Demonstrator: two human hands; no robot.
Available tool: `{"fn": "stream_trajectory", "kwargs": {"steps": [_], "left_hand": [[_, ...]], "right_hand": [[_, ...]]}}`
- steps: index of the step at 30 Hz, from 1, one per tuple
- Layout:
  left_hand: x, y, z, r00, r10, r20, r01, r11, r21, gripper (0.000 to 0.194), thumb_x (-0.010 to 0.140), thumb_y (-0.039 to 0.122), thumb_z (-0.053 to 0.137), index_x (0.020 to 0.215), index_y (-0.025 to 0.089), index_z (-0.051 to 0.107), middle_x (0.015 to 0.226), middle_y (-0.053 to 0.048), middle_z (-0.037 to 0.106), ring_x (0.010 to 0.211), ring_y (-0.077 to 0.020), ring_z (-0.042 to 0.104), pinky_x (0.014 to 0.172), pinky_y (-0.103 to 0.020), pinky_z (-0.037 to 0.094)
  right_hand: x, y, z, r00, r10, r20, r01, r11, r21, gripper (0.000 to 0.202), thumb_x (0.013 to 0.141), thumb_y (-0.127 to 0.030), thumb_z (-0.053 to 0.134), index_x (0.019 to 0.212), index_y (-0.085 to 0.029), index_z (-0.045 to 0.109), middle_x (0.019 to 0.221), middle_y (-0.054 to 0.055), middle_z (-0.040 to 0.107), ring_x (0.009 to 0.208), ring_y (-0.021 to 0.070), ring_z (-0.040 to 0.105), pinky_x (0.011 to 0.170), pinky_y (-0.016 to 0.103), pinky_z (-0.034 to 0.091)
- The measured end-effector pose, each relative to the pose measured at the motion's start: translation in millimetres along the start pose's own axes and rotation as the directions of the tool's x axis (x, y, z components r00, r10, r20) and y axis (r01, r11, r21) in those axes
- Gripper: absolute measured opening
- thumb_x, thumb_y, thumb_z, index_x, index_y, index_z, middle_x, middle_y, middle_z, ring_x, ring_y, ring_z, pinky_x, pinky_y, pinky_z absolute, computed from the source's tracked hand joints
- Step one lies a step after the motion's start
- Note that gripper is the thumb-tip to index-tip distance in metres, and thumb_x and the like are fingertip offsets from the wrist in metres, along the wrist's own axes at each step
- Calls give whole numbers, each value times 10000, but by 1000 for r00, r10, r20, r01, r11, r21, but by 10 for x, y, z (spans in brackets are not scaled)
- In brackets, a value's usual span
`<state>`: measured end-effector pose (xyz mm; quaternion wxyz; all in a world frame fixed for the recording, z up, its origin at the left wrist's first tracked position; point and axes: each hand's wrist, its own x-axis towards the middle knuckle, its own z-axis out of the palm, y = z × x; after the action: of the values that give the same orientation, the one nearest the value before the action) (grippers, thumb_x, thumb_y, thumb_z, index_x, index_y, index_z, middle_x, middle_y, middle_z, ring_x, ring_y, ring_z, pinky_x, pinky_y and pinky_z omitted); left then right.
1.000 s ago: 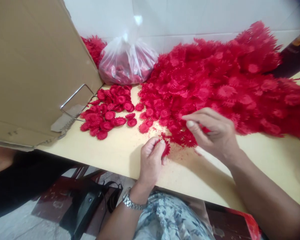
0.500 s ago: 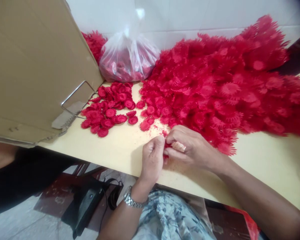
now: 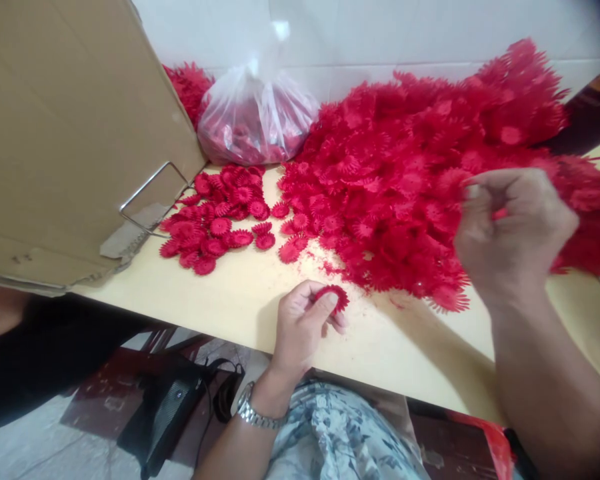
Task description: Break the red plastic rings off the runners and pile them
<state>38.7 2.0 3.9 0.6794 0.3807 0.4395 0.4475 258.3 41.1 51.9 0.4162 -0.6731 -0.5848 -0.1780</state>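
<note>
Hand-work on a single piece above the desk [image 3: 220, 307]. The left hand [image 3: 297, 327] held a red toothed disc [image 3: 341, 301] near the front edge; its grip was closed, with the thumb across the disc's face and the fingers behind. The right hand [image 3: 513, 233] hung well apart from the disc, in front of the large red heap [image 3: 405, 173]; its grip was curled, thumb near index finger, but whether the tips met or held a scrap could not be told. Small red crumbs [image 3: 333, 268] lay just beyond the disc. The step in hand was judged to be picking over this disc, the right hand being clear of it. A further pass would call for a steady left grip and a fine fingertip pinch at the disc's rim.
</note>
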Motion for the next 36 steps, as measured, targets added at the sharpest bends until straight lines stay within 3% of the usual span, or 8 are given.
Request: {"fn": "stream_trajectory", "kwargs": {"steps": [5, 7, 12, 20, 26, 32, 34, 36], "left_hand": [[28, 37, 36, 999, 12, -34, -12, 1000, -5, 113, 754, 256, 622, 716, 155, 589, 500, 35, 560, 432, -78, 509, 436, -188, 390], [35, 35, 51, 996, 23, -82, -24, 1000, -18, 134, 751, 244, 616, 668, 159, 554, 484, 57, 498, 409, -57, 454, 409, -169, 350], [36, 9, 81, 987, 65, -147, -67, 998, -8, 246, 778, 287, 599, 618, 169, 454, 501, 80, 355, 413, -31, 297, 363, -146, 226], [35, -27, 87, 984, 117, -131, -115, 993, 23, 399, 762, 432, 619, 554, 170, 400, 476, 75, 318, 412, -36, 254, 352, -163, 194], [47, -17, 49, 978, 164, -129, -149, 981, 125, 446, 816, 498, 520, 545, 171, 383, 470, 68, 317, 405, -37, 282, 363, -167, 221], [3, -7, -50, 988, 110, 108, -126, 981, 149, 258, 809, 418, 576, 757, 172, 520, 558, 51, 490, 460, -56, 465, 435, -168, 359], [-17, -21, -74, 986, 96, 133, -105, 993, 59, 233, 800, 388, 597, 764, 168, 529, 558, 43, 531, 459, -69, 502, 455, -184, 396], [-29, -35, -87, 991, 84, 108, -84, 996, -8, 218, 796, 356, 606, 729, 165, 525, 533, 32, 562, 444, -80, 516, 451, -195, 403]], "right_hand": [[56, 243, -16, 992, -98, 82, 108, 986, -124, 315, 854, -261, 483, 1137, -200, 606, 1039, 123, 631, 1000, 336, 576, 845, 529, 474], [-5, 127, 3, 980, -159, 116, 162, 987, -20, 323, 877, -255, 458, 1173, -221, 583, 1082, 115, 614, 1014, 308, 568, 862, 495, 479], [-145, -260, 49, 938, -334, 97, 287, 900, 327, 175, 828, -165, 545, 959, -171, 662, 905, 104, 648, 821, 204, 614, 683, 333, 524], [-357, -592, 50, 750, -529, 397, 42, 638, 769, 103, 838, -246, 591, 780, -164, 572, 695, 15, 560, 645, 103, 527, 575, 222, 431], [-405, -629, 110, 667, -574, 475, 42, 665, 746, 131, 830, -245, 583, 760, -166, 506, 708, 12, 520, 659, 114, 480, 579, 231, 393], [-418, -626, 108, 678, -442, 588, -197, 660, 725, 142, 822, -143, 522, 686, -172, 491, 650, -12, 500, 586, 94, 469, 529, 225, 367], [-407, -599, 104, 743, -342, 576, -241, 666, 706, 143, 819, -153, 527, 685, -183, 486, 640, -15, 498, 576, 101, 471, 520, 235, 367], [-346, -517, 84, 859, -177, 480, -242, 686, 686, 151, 820, -186, 542, 687, -203, 472, 623, -22, 471, 555, 107, 446, 508, 248, 355]]}}
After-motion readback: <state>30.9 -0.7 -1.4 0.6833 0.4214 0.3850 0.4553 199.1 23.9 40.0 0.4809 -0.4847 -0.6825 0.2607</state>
